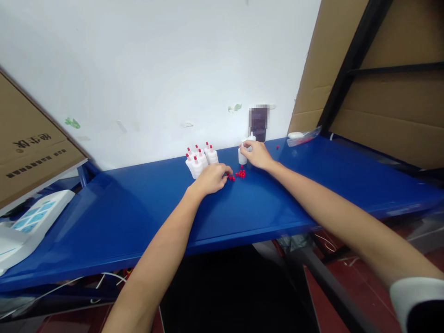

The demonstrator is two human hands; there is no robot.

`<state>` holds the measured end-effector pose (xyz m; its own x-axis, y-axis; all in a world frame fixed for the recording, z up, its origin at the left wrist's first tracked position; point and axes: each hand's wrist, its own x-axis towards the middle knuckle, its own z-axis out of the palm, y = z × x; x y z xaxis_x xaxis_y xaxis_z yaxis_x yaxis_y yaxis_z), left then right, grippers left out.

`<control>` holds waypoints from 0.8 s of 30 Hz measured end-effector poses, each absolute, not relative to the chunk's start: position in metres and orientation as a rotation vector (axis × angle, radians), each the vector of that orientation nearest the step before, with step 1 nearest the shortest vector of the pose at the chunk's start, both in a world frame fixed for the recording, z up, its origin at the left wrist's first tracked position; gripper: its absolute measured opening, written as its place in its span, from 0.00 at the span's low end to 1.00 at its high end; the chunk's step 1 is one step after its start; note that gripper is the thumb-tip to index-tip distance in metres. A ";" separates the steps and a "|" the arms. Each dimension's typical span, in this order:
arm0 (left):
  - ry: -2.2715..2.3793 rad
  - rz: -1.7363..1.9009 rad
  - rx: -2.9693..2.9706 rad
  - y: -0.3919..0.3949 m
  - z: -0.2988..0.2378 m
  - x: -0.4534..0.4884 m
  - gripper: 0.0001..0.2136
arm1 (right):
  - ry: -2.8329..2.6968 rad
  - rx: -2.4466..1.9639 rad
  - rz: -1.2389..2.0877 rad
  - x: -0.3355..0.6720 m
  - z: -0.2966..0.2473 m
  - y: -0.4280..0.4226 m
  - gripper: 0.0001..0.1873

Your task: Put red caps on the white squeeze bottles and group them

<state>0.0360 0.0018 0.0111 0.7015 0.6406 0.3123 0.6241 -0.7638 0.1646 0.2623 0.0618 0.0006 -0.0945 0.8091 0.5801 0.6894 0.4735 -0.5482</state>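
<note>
My left hand [214, 178] is low over the blue table, its fingers bent and closing on a small red cap [228, 175] at the left edge of a loose heap of red caps [242, 174]. With bent fingers, my right hand [257, 154] grips a white squeeze bottle [242, 158] near its pointed nozzle. That bottle stands upright and shows no red tip. Partly hidden behind the same hand is another white bottle [251, 137]. Left of the heap, several white bottles [196, 169] with red-tipped nozzles stand close together, partly covered by my left hand.
A dark phone [258, 124] leans on the white wall behind the blue table [145, 203]. One stray red cap [278, 147] lies to the right, near a clear plastic bag [305, 137]. At left are a cardboard box [34, 148] and a white device [38, 219].
</note>
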 end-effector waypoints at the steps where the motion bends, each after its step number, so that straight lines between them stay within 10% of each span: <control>1: 1.065 0.558 2.865 0.002 0.011 0.036 0.15 | -1.829 -1.259 0.170 0.262 0.001 0.061 0.14; 24: 1.115 0.566 2.827 0.001 0.009 0.038 0.16 | -1.841 -1.252 0.166 0.262 0.000 0.063 0.14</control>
